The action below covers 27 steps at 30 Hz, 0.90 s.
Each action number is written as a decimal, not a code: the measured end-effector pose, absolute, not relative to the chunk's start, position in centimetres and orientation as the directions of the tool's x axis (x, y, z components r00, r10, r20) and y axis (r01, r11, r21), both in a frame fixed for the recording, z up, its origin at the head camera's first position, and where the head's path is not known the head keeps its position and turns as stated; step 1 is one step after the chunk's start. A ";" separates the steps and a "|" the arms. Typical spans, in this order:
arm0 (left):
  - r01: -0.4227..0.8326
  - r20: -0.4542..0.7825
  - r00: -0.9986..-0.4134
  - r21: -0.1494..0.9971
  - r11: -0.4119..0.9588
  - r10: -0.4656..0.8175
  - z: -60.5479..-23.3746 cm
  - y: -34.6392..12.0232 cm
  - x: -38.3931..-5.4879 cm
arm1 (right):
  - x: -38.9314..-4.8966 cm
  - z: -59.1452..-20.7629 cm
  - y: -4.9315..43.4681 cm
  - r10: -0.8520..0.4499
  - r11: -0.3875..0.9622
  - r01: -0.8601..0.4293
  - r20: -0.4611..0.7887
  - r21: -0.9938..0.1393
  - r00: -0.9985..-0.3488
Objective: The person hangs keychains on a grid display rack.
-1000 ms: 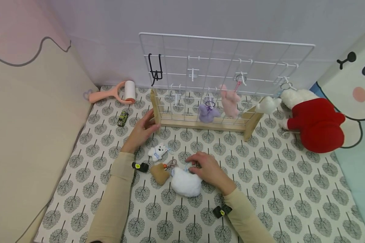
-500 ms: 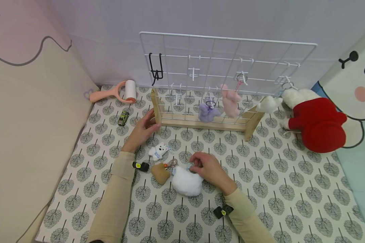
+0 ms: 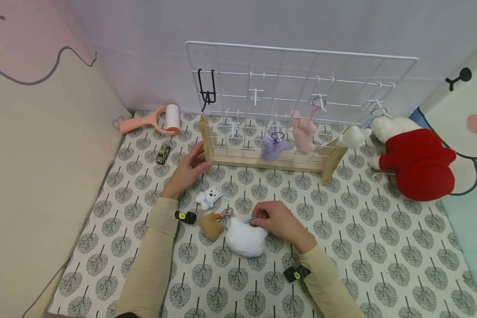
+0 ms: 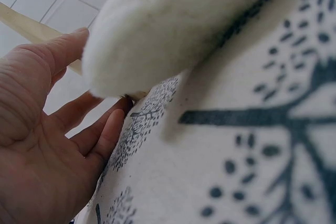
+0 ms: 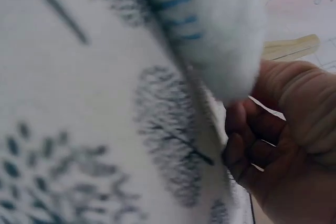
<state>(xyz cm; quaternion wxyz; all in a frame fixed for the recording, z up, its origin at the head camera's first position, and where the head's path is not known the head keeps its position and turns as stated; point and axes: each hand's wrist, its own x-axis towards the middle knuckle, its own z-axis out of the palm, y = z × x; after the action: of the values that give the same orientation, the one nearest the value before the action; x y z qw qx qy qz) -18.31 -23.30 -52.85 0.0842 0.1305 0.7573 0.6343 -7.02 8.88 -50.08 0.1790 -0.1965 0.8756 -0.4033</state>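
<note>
white plush: lying on the tree-print cloth [image 3: 330,251] in front of the person, fluffy white plush [image 3: 245,238], just right of the brown charm [image 3: 210,226].
its long axis: roughly left to right, with the right end dipping slightly toward the person. the edge with the blue loop [image 3: 249,219] points away, toward the wire rack [image 3: 302,52].
right hand: right hand [image 3: 282,223] has thumb and fingers pinched together at that blue loop, knuckles bent. can't tell if some fur is caught in there too.
left hand: left hand [image 3: 186,170] holds the rack's wooden end post [image 3: 206,137] low down, thumb on the near side, fingers round the outer side, a gap showing between them.
end post: long axis runs up and away from the cloth, foot end toward the person.
small stuff: white bear charm [image 3: 209,197] lies beyond the brown one, its loop end pointing right.
hidden bits: right fingertips are mostly tucked behind fur in the right wrist view. blue stitches [image 5: 181,18] show there close to the cloth, rest of that side out of sight.
hard to read: left wrist view has a blurry white furry lump, cut off up top, can't say which plush.
</note>
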 end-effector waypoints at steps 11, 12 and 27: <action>0.076 0.022 -0.957 0.982 0.174 0.289 -52.9 -23.3 -18.4 | -8.2 -47.0 9.2 -0.524 0.537 -0.269 -0.067 -0.799 -0.849; 0.076 0.023 -0.957 0.982 0.174 0.289 -52.9 -23.3 -18.5 | -8.4 -46.7 9.2 -0.529 0.528 -0.284 -0.048 -0.800 -0.847; 0.090 0.034 -0.954 0.980 0.177 0.297 -52.7 -23.3 -18.3 | -12.3 -41.1 8.7 -0.498 0.444 -0.526 0.288 -0.725 -0.818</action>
<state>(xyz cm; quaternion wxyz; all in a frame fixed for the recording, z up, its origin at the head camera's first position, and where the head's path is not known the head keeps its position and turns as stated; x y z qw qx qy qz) -18.32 -23.28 -52.72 0.0824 0.1268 0.7627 0.6288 -12.31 8.73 -41.10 -0.0163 -0.3016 0.8496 -0.4324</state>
